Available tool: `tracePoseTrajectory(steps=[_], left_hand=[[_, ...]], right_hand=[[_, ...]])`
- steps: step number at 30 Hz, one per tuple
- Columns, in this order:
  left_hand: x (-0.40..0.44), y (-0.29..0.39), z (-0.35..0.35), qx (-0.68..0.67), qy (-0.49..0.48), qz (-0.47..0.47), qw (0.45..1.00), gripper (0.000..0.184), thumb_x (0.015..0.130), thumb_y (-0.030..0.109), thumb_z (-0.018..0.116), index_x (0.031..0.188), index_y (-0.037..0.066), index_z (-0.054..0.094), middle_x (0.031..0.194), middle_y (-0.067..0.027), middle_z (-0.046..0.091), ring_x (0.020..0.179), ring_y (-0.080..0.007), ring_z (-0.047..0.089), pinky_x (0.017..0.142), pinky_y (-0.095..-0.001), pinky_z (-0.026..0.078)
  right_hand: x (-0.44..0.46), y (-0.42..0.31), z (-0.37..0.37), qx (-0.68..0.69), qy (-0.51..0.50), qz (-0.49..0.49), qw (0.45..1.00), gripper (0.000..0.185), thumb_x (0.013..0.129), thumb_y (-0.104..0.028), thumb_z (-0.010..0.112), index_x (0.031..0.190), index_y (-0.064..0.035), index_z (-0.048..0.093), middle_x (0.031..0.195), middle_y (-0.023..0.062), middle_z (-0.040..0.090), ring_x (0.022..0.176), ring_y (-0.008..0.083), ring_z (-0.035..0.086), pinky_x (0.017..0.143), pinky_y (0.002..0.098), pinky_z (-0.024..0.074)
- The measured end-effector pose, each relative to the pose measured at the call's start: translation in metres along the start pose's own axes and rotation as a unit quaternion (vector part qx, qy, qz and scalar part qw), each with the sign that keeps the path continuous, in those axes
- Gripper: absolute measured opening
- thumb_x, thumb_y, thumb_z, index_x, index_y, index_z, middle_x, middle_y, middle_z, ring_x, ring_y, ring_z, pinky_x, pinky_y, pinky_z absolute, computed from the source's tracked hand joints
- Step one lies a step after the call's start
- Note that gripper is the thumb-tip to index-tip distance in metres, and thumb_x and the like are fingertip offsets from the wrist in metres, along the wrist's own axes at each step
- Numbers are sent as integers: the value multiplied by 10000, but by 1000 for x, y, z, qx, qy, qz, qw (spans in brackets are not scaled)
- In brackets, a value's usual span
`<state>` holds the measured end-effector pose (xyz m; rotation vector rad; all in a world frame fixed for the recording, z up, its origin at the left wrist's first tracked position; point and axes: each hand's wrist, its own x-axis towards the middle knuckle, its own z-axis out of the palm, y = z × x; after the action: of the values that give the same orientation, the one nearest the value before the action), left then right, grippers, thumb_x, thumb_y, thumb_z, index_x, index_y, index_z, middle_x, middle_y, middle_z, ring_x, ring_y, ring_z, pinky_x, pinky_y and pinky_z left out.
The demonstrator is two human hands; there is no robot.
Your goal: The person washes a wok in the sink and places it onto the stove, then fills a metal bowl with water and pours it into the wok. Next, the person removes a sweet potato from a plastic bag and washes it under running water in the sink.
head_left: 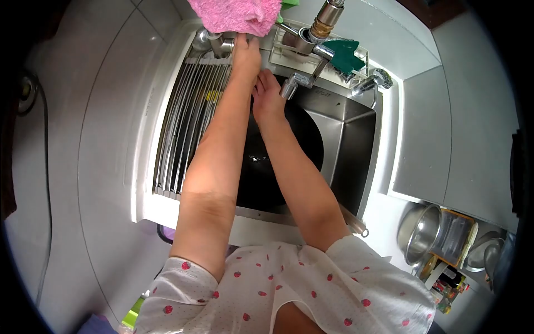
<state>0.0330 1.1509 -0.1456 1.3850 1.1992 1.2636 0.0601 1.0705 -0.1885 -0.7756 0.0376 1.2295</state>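
Observation:
My left hand [246, 54] reaches to the back of the sink, its fingers up against the lower edge of a pink cloth [239, 15]. The cloth partly hides the fingertips, so I cannot tell if they grip it. Just below, my right hand [269, 100] is beside my left wrist, fingers stretched out and slightly apart, near the metal faucet spout [295, 84]. Beneath my arms a large black wok [303, 136] lies in the steel sink [356, 139]. Its handle [354, 221] points toward the front right. A little water glints in the wok.
A metal bar rack [181, 133] covers the sink's left side, with something yellow [212, 96] below it. Behind the faucet, a white basket [361, 58] holds a dark green cloth or pad [344, 55]. A steel bowl [418, 234] and other kitchenware stand at the right.

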Motion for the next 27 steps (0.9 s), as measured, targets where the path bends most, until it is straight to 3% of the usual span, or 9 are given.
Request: tracePoseTrajectory(steps=[2, 4, 8, 11, 17, 21, 24, 26, 27], left_hand=[[4, -7, 1, 39, 32, 32, 998, 408, 830, 212, 468, 1162, -21, 423, 1108, -171, 505, 987, -257, 479, 856, -329, 362], [8, -7, -3, 11, 17, 23, 1000, 377, 833, 202, 466, 1138, -17, 444, 1078, -159, 518, 960, -241, 487, 836, -321, 373], [2, 11, -15, -99, -17, -86, 991, 283, 842, 179, 458, 1050, -7, 507, 974, -111, 552, 871, -180, 503, 766, -282, 399], [1, 12, -20, -190, -30, -87, 977, 253, 846, 183, 457, 1001, -4, 529, 918, -79, 553, 823, -147, 500, 734, -255, 400], [1, 11, -25, -141, -64, -73, 985, 224, 850, 171, 456, 971, 0, 536, 887, -51, 548, 797, -137, 494, 721, -244, 398], [-2, 6, -13, -94, -68, -84, 990, 278, 854, 161, 448, 1071, 6, 525, 1006, -77, 551, 897, -148, 496, 793, -236, 382], [-10, 6, -9, -124, -60, -45, 989, 363, 859, 157, 438, 1195, 21, 469, 1168, -104, 499, 1033, -158, 458, 880, -231, 338], [-16, 5, -11, -142, -85, -19, 986, 426, 867, 156, 429, 1271, 29, 390, 1286, -112, 408, 1140, -173, 392, 946, -235, 285], [-20, -8, -9, -181, -55, -25, 982, 377, 870, 172, 428, 1205, -1, 454, 1170, -106, 498, 1056, -169, 455, 890, -246, 341]], right_hand=[[10, 2, 16, -13, -138, -29, 990, 388, 904, -238, 379, 1235, -37, 400, 1166, 90, 475, 1053, 202, 467, 907, 302, 359], [16, 0, 36, -26, -108, -32, 993, 394, 914, -245, 360, 1257, -53, 385, 1205, 86, 455, 1062, 187, 467, 884, 287, 380], [16, -4, 59, -32, -192, -93, 977, 443, 916, -245, 381, 1286, -8, 330, 1274, 105, 397, 1122, 180, 422, 936, 259, 328], [21, 4, 62, -37, -206, -90, 974, 446, 916, -247, 382, 1285, -3, 330, 1275, 104, 397, 1124, 177, 419, 937, 259, 326], [28, 11, 56, -46, -196, -93, 975, 442, 921, -256, 349, 1287, -8, 326, 1268, 102, 399, 1117, 185, 424, 932, 279, 335], [20, 2, 49, -27, -168, -82, 982, 451, 918, -252, 366, 1291, -2, 320, 1290, 105, 377, 1139, 191, 404, 954, 274, 308], [17, 1, 46, -70, -138, -145, 977, 402, 914, -277, 364, 1232, -34, 406, 1162, 78, 479, 1027, 182, 482, 872, 294, 382], [9, 3, 36, -54, -131, -112, 984, 415, 908, -268, 379, 1241, -20, 393, 1199, 93, 454, 1060, 190, 461, 900, 289, 362], [2, 4, 29, -37, -127, -76, 988, 429, 903, -259, 393, 1249, -6, 379, 1236, 107, 430, 1094, 198, 440, 927, 285, 343]])
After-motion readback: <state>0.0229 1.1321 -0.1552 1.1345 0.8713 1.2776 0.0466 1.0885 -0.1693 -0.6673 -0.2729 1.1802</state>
